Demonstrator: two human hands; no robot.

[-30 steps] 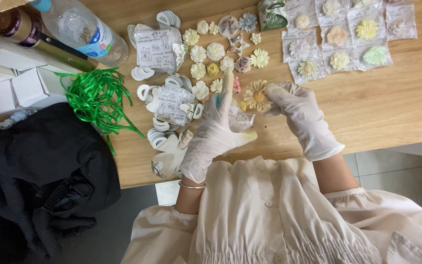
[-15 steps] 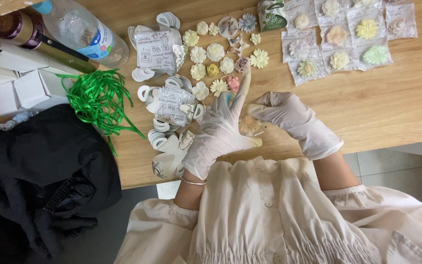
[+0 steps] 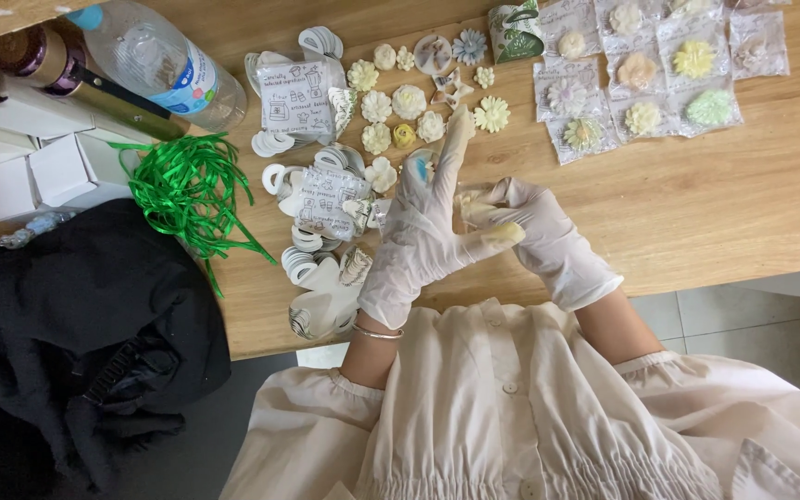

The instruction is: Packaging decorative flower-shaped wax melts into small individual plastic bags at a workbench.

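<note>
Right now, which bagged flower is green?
The mint-green flower, in the bag at the right end of the lower row of bags. The other bagged flowers are cream, peach, yellow or white.

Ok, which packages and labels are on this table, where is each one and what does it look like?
Clear sachets: top right, in rows, each holding one pastel flower.
Green-and-white pouch: top centre, small, crumpled.
Printed clear bags: centre left, square, black line drawings, white rings around them.
Plastic bottle: top left, lying down, blue-and-white label.
White boxes: left edge, small, plain card.
Left hand and right hand: gloved, together over the table edge.
</note>
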